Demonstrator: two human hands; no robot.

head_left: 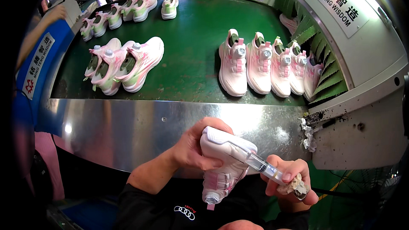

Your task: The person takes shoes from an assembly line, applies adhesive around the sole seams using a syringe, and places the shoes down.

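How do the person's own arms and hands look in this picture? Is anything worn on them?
Both hands are bare, with no gloves: the left hand and the right hand. The left forearm is also bare, with no watch or bracelet visible. A dark short sleeve begins near the elbow. The right forearm is mostly hidden, so I cannot tell what it wears.

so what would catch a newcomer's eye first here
Low in the middle, the left hand grips a pink and white shoe while the right hand holds a clear syringe with its tip against the sole. Beyond the steel ledge, the green belt carries a row of matching shoes on the right and a leaning cluster on the left.
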